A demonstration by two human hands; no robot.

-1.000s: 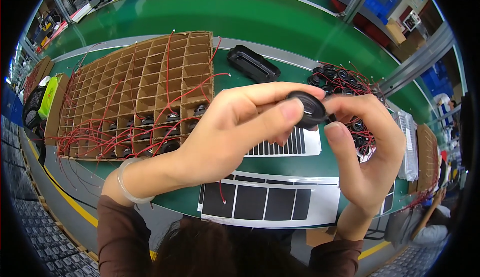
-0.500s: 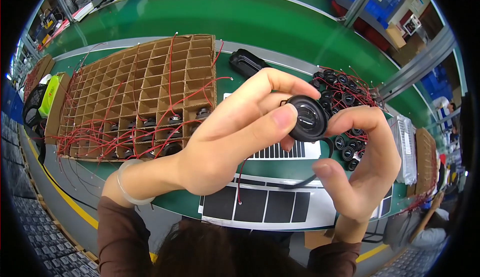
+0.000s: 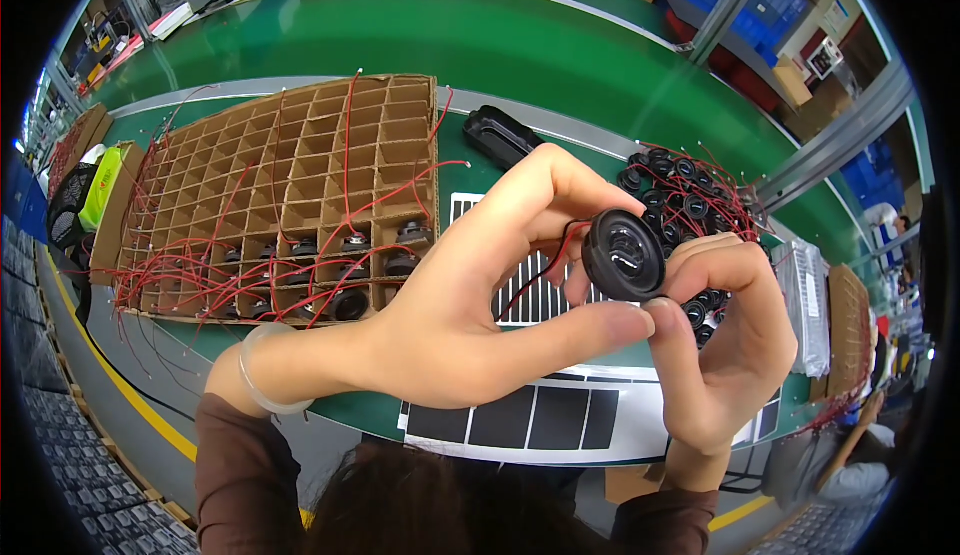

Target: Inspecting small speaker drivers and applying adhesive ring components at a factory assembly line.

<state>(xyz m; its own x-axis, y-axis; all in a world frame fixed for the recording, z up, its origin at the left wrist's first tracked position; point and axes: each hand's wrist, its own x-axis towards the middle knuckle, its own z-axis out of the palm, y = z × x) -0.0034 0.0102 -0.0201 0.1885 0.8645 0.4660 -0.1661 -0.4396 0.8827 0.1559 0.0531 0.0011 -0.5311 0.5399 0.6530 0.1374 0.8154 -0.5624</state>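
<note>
Speaker [image 3: 626, 255] sits gripped in the left hand [image 3: 470, 330], whose thumb has shifted from face to lower rim; the right hand [image 3: 735, 340] seems to pinch there, making the rim the working spot.

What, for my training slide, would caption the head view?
Left hand holds round black speaker, right hand at its edge, beside brown cardboard grid.

The round, black plastic speaker [image 3: 625, 257] is showing pale glints, and its thin wire lead [image 3: 564, 251] is running red and black. The rectangular, brown cardboard divider [image 3: 405, 120] is forming a crisscross pattern; the flat, white paper sheet [image 3: 520, 290] is bearing narrow black stripes.
</note>
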